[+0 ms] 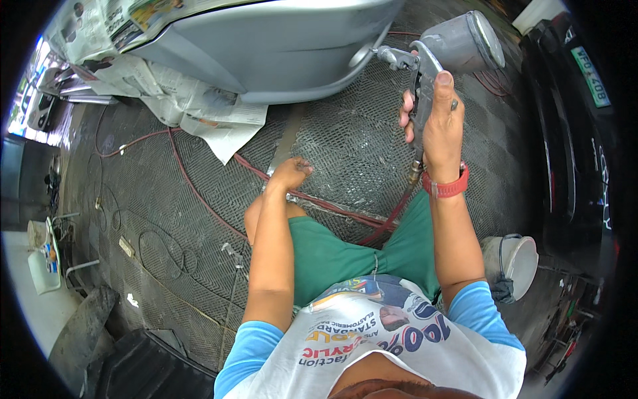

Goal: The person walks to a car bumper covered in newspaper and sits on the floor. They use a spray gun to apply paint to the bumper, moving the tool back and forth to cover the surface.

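Note:
My right hand (pixel 442 120) is shut on a metal spray gun (pixel 419 80) with a grey cup (pixel 458 46) on top and a red hose (pixel 399 213) running down from its handle. The nozzle points left, close to a grey-coated bumper (pixel 279 53) of a vehicle partly covered with newspaper (pixel 199 133). Lower, near my bent left knee, my left hand (pixel 292 173) hangs with loosely curled fingers and nothing visible in them.
A black car (pixel 565 146) stands at the right, with a bucket (pixel 515 266) near it. Hoses and cords (pixel 159 253) cross the patterned floor. At left are a small table with containers (pixel 46 266) and a dark ribbed panel (pixel 139 372).

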{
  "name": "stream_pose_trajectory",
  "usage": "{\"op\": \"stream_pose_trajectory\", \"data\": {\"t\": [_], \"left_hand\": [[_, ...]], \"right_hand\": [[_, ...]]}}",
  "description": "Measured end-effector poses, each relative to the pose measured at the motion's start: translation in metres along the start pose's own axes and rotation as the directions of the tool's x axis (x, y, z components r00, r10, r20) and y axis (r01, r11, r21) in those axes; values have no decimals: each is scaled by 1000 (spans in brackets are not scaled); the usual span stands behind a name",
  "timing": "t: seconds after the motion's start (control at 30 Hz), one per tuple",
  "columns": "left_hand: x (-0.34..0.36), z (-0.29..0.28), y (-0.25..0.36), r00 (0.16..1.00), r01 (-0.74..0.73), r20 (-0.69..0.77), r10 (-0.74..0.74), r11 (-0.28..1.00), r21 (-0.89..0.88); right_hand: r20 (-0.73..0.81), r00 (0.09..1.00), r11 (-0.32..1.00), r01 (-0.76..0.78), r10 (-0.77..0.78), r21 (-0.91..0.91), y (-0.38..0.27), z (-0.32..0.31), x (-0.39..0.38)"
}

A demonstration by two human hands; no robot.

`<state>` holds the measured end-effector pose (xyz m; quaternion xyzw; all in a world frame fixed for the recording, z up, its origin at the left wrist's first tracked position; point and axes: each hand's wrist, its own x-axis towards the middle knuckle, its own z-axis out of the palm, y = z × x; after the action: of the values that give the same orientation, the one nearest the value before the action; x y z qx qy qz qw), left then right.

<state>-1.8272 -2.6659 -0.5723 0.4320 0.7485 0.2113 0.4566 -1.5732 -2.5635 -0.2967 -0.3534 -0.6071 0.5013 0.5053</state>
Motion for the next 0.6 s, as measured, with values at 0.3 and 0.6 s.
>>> {"op": "stream_pose_trajectory", "data": {"t": [0.3,0.6], "left_hand": [[10,4,-15,1000,7,-4,-7,1000,10],[2,9,6,996,82,22,-83,996,32]], "right_hand": [[-64,997,999,-36,37,20,14,-60,51],[-102,993,992,53,-65,-118,19,-96,83]]}}
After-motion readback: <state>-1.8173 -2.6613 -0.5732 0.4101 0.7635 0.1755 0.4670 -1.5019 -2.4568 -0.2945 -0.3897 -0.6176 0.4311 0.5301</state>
